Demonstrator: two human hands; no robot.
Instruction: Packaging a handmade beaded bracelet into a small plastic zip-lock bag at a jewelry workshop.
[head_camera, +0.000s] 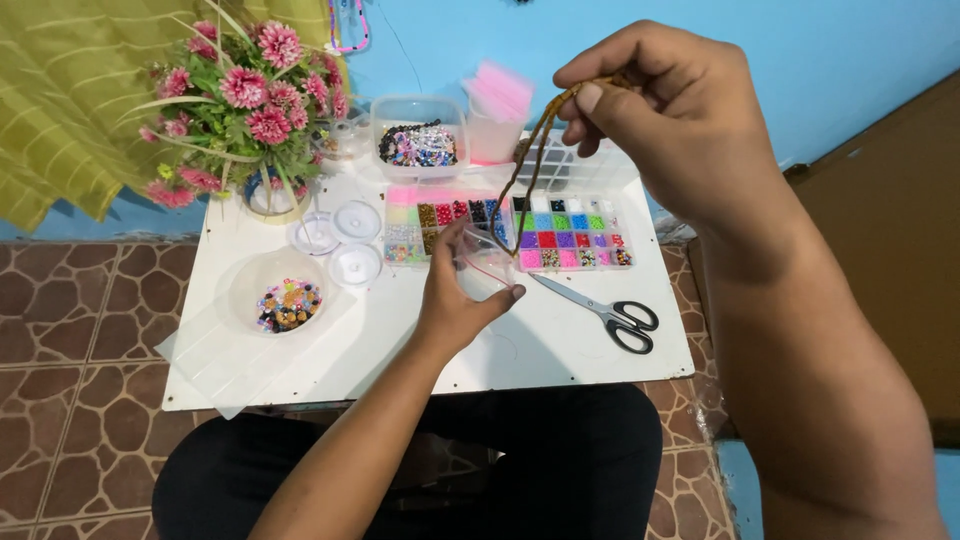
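Far left there's a vase of pink artificial flowers on the back corner of the small white table, with a yellow-green curtain behind it. In front of the flowers sits a round clear bowl of mixed beads, resting on a clear plastic sheet, and three little round clear lids just beside it. Moving over, a clear tub of dark and coloured beads stands at the back, and a compartment bead organizer lies flat in front of it.

The left hand hovers mid-table, fingers curled, pinching open a small clear zip bag. A brownish beaded strand hangs right over it, lower end at the bag's mouth. A second bead organizer with bright colours is behind, and black-handled scissors lie just right of the bag. The right hand is up high, thumb and fingertips pressed on the strand's top.
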